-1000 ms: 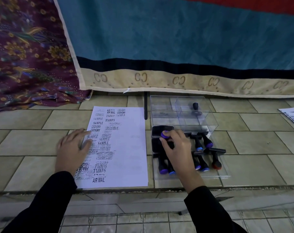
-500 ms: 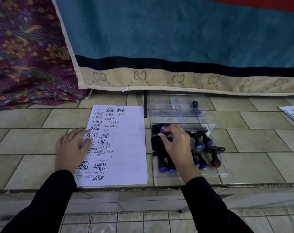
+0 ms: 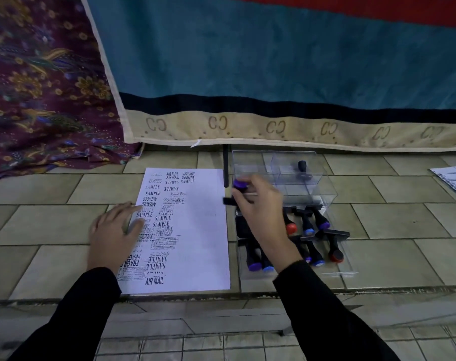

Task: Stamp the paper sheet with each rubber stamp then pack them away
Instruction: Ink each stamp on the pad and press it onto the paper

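Clear glossy plastic box, matt tiles

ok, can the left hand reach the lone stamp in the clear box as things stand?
Probably not easily: the left hand lies flat on the paper, and the right hand with its purple-capped stamp sits between it and the lone stamp.

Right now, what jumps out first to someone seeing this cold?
The white paper sheet, centre on the tiled floor, crowded down its left half with black imprints like SAMPLE and AIR MAIL. The left hand pins its left edge while the right hand holds a purple-capped stamp just right of the sheet. More stamps lie in a clear tray below that hand.
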The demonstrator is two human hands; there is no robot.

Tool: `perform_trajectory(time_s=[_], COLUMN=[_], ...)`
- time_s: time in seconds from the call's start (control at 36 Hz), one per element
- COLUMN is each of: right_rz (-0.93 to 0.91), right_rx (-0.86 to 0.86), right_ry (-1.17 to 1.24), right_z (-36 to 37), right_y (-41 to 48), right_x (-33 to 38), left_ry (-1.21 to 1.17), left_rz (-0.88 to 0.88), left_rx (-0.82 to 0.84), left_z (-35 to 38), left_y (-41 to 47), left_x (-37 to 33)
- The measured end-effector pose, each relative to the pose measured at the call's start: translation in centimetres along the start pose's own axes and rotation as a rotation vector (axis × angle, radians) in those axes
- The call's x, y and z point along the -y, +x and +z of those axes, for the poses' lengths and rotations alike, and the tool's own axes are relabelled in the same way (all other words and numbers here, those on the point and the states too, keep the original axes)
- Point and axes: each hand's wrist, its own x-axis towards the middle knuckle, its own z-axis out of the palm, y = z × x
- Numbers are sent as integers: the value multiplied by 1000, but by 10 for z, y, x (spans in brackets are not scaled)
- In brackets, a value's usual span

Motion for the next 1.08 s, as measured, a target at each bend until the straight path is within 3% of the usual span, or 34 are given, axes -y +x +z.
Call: perform_trajectory(time_s=[0.11,0.33,1.08], right_rz=[0,29,27], right_rx=[48,318,336], right_ry=[107,-18,-72], right_z=[37,104,128], right_y=[33,71,68], right_x=[16,11,7], left_ry=[-1,-41,-17], left_rz=[10,8,-5], left_rx=[3,-9,2], left_z=[-1,-2,-6], left_y=[1,1,-2], left_x=[-1,-1,-8])
